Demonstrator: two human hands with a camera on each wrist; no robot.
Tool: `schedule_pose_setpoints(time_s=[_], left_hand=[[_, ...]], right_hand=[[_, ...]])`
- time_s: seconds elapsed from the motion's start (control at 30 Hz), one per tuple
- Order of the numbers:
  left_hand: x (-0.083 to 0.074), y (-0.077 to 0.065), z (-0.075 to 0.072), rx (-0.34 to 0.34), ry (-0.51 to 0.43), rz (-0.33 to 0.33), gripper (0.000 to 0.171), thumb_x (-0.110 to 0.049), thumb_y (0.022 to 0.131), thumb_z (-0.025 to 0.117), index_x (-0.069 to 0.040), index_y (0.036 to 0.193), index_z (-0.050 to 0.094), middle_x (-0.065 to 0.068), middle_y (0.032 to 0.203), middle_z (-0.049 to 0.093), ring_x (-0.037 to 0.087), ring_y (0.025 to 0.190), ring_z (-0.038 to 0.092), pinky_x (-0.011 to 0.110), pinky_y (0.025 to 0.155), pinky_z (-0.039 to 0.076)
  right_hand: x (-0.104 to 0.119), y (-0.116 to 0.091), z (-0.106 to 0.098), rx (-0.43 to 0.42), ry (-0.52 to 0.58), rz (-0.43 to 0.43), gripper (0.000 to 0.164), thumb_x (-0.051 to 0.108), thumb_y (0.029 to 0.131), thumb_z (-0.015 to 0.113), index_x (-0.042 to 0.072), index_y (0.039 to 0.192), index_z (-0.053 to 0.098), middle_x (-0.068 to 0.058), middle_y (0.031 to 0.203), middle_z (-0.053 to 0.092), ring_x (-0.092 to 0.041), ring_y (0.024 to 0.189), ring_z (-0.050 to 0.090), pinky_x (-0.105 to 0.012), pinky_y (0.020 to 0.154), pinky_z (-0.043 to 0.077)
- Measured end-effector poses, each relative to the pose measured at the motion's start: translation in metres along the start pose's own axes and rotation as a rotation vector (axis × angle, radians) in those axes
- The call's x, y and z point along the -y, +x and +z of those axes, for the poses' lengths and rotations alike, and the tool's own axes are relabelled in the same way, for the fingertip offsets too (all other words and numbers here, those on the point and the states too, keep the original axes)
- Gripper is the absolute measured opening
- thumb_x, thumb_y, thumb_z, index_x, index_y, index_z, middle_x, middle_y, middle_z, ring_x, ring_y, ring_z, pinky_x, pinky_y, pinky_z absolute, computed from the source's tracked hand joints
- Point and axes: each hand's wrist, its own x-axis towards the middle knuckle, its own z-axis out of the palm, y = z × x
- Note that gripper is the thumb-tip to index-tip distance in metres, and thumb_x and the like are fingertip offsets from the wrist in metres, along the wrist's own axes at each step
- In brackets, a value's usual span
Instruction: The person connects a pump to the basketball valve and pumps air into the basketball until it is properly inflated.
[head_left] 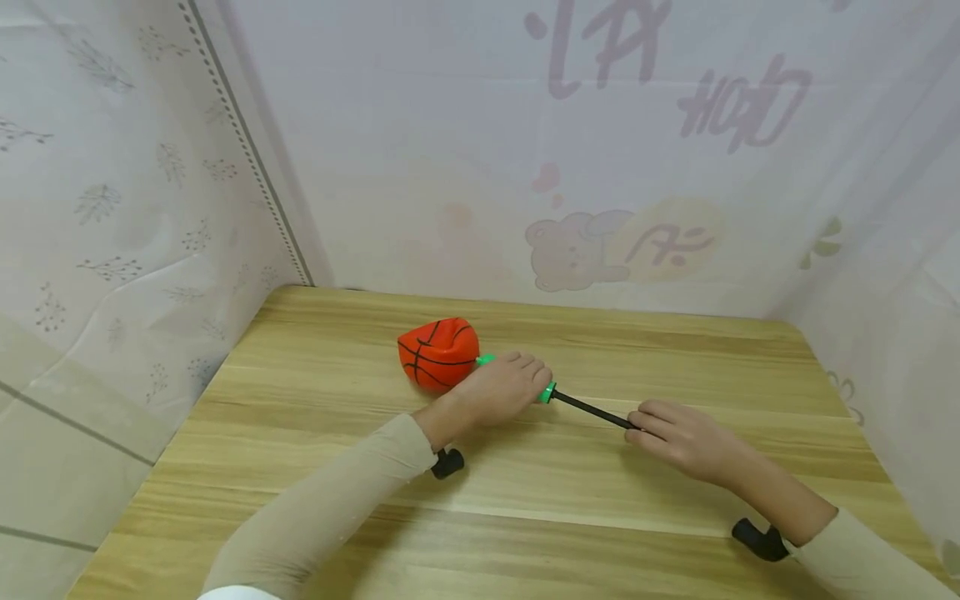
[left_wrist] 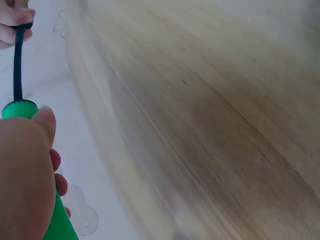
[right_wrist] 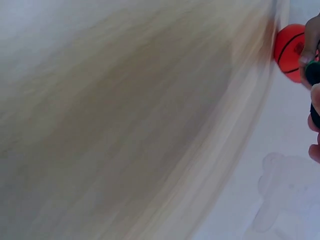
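Observation:
An orange toy basketball with black lines lies towards the back of the table, its top dented and its left side pointed. Against its right side is the tip of a green hand pump. My left hand grips the pump's green barrel, covering most of it. From the barrel's right end a black rod sticks out. At the rod's far end, my right hand holds the black handle, which its fingers mostly hide. In the right wrist view the ball shows beyond both hands.
Beneath both arms spreads a wood-grain table. A printed pale curtain hangs behind its back edge, with more cloth at both sides. Black wrist-worn pieces jut out below each forearm.

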Motion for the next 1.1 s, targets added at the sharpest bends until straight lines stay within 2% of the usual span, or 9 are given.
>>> schedule_pose_setpoints(time_s=[0.1, 0.23, 0.43, 0.67, 0.8, 0.97, 1.1], left_hand=[[0.0, 0.0, 0.001, -0.005, -0.002, -0.003, 0.011, -0.016, 0.108, 0.042, -0.01, 0.114, 0.051, -0.001, 0.104, 0.054, 0.014, 0.098, 0.052, 0.025, 0.088, 0.042], [-0.003, 0.002, 0.003, -0.006, -0.005, -0.008, 0.012, -0.015, 0.108, 0.042, -0.011, 0.115, 0.051, -0.001, 0.105, 0.054, 0.014, 0.1, 0.051, 0.025, 0.089, 0.041], [-0.007, 0.003, 0.004, -0.019, 0.051, -0.004, 0.015, -0.018, 0.108, 0.043, -0.01, 0.117, 0.052, -0.001, 0.107, 0.056, 0.014, 0.101, 0.053, 0.026, 0.089, 0.042], [-0.009, 0.004, 0.005, -0.049, 0.107, -0.011, 0.015, -0.022, 0.109, 0.046, -0.011, 0.116, 0.054, -0.002, 0.103, 0.056, 0.013, 0.097, 0.053, 0.024, 0.086, 0.043], [-0.012, 0.005, 0.007, -0.055, 0.12, -0.015, 0.014, -0.021, 0.108, 0.046, -0.012, 0.115, 0.054, -0.003, 0.102, 0.055, 0.012, 0.095, 0.052, 0.023, 0.084, 0.041], [-0.012, 0.005, 0.005, -0.032, 0.125, -0.023, 0.017, -0.025, 0.11, 0.045, -0.012, 0.117, 0.053, -0.003, 0.105, 0.055, 0.012, 0.098, 0.052, 0.023, 0.085, 0.041], [-0.01, 0.005, 0.003, -0.017, 0.09, -0.03, 0.018, -0.026, 0.11, 0.044, -0.012, 0.119, 0.052, -0.002, 0.107, 0.055, 0.013, 0.101, 0.052, 0.024, 0.088, 0.042]], right_hand=[[0.001, -0.003, -0.002, -0.001, -0.019, -0.007, 0.039, 0.004, 0.111, 0.034, 0.004, 0.097, 0.07, -0.01, 0.094, 0.073, -0.024, 0.085, 0.068, -0.033, 0.07, 0.058], [0.001, 0.0, -0.001, 0.05, -0.037, -0.005, 0.037, 0.004, 0.111, 0.034, 0.004, 0.101, 0.069, -0.009, 0.097, 0.073, -0.023, 0.089, 0.067, -0.033, 0.075, 0.058], [-0.002, 0.02, 0.011, 0.111, -0.013, -0.005, 0.038, 0.005, 0.112, 0.03, 0.004, 0.104, 0.067, -0.007, 0.098, 0.071, -0.022, 0.09, 0.064, -0.032, 0.078, 0.056], [-0.01, 0.049, 0.03, 0.07, 0.0, -0.008, 0.039, 0.003, 0.111, 0.029, 0.004, 0.101, 0.066, -0.006, 0.094, 0.068, -0.02, 0.086, 0.059, -0.029, 0.074, 0.054], [-0.013, 0.059, 0.037, 0.054, 0.007, 0.001, 0.041, 0.003, 0.111, 0.027, 0.005, 0.099, 0.066, -0.004, 0.091, 0.066, -0.018, 0.083, 0.058, -0.027, 0.071, 0.052], [-0.014, 0.059, 0.039, 0.048, 0.016, 0.008, 0.041, 0.004, 0.111, 0.028, 0.005, 0.097, 0.066, -0.005, 0.09, 0.067, -0.018, 0.081, 0.058, -0.027, 0.069, 0.052], [-0.014, 0.053, 0.033, 0.06, 0.013, -0.005, 0.038, 0.003, 0.111, 0.03, 0.004, 0.097, 0.065, -0.006, 0.091, 0.067, -0.019, 0.082, 0.058, -0.027, 0.071, 0.052]])
